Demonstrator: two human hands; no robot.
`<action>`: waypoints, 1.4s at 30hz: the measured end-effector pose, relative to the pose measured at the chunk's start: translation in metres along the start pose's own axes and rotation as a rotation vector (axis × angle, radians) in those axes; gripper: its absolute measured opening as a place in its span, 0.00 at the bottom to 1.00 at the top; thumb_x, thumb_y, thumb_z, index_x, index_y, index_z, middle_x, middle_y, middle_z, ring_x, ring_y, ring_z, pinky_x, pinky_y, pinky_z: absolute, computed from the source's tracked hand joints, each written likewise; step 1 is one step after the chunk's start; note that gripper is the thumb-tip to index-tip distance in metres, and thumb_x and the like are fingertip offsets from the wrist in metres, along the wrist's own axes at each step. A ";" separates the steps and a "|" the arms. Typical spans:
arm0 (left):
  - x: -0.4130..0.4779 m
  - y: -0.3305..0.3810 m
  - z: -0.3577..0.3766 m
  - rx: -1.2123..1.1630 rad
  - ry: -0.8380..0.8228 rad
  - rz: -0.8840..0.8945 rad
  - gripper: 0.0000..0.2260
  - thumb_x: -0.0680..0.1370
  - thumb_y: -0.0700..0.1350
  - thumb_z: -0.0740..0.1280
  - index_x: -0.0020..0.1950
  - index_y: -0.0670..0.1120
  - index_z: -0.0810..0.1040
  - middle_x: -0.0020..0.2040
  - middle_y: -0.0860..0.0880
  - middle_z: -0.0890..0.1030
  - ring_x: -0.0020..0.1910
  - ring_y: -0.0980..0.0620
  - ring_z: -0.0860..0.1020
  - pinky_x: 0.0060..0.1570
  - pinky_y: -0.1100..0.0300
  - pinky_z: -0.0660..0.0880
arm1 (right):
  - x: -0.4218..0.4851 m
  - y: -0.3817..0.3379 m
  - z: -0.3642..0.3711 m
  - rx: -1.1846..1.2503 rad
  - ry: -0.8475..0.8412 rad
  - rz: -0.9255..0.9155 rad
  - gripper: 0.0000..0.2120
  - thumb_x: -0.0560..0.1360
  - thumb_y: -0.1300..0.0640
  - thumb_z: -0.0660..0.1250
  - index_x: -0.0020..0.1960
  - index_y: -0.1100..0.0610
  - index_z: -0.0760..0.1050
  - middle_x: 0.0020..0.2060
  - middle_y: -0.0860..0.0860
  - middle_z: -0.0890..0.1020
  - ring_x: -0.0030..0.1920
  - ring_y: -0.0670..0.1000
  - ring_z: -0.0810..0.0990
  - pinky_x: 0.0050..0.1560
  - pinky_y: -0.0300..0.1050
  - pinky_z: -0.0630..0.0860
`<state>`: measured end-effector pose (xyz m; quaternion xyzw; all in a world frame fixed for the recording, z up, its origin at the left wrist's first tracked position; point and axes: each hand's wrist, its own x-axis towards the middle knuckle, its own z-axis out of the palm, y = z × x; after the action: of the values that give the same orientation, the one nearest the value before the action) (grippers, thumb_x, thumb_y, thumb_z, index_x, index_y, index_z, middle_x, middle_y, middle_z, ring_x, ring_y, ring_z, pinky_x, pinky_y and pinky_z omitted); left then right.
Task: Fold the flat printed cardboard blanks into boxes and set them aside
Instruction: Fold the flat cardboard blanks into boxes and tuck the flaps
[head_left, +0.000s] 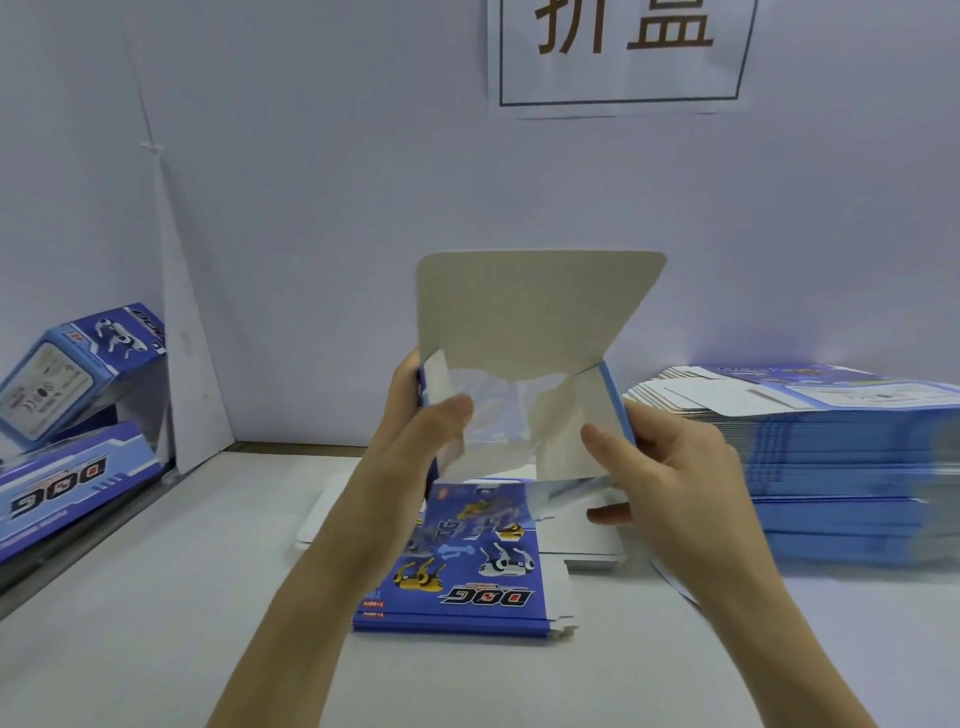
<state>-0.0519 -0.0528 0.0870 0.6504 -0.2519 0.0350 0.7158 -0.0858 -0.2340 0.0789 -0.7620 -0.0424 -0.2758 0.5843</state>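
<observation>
Two bare forearms rise from the bottom edge, cut off below the elbows, and meet at a half-folded box (535, 322) held up over the table (156, 623). The left hand (421, 415) grips the box's left wall: its thumb lies across the inside of a side flap, while the other fingers are curled round behind the cardboard and mostly hidden. The right hand (660, 467) grips the right wall in the same way, thumb pressed on the inner flap and fingers wrapped behind; only one fingertip shows beneath the lower edge. The box's open end faces the camera, with its grey lid flap standing upright above. The inside is blurred, so how the inner flaps overlap is hard to make out.

Directly below the box, a flat blank (483, 566) lies printed side up on the table, its far end covered by the held box and the left wrist. Under it sits white card (317, 519), only its edges showing. On the right stands a tall stack of blanks (841, 467), blurred and cut off by the frame edge. At far left a finished box (67, 374) leans tilted on a second box (67, 488), both partly out of frame. A paper sign (618, 52) on the back wall is cropped at the top, its characters only half visible
</observation>
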 end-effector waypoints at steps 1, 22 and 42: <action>0.001 -0.002 0.000 0.059 0.066 0.035 0.16 0.68 0.49 0.63 0.55 0.60 0.74 0.42 0.61 0.78 0.41 0.59 0.74 0.42 0.63 0.73 | -0.001 0.000 0.002 -0.034 0.015 -0.029 0.12 0.77 0.61 0.66 0.38 0.50 0.81 0.34 0.51 0.81 0.35 0.51 0.78 0.29 0.44 0.81; -0.002 -0.005 0.020 0.730 0.308 0.243 0.20 0.81 0.35 0.56 0.71 0.48 0.68 0.37 0.59 0.74 0.35 0.68 0.73 0.35 0.77 0.67 | 0.001 0.002 0.003 -0.247 0.137 0.013 0.06 0.77 0.60 0.63 0.50 0.54 0.79 0.42 0.48 0.83 0.42 0.52 0.82 0.43 0.58 0.81; -0.003 -0.010 0.011 0.773 0.151 0.339 0.26 0.81 0.41 0.59 0.78 0.51 0.56 0.66 0.52 0.76 0.52 0.66 0.76 0.52 0.74 0.70 | 0.007 0.008 -0.003 -0.134 0.128 0.128 0.17 0.78 0.49 0.66 0.66 0.49 0.71 0.30 0.44 0.80 0.31 0.46 0.80 0.30 0.43 0.80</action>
<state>-0.0543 -0.0642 0.0765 0.8159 -0.2703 0.2916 0.4199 -0.0779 -0.2408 0.0758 -0.7812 0.0623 -0.2885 0.5501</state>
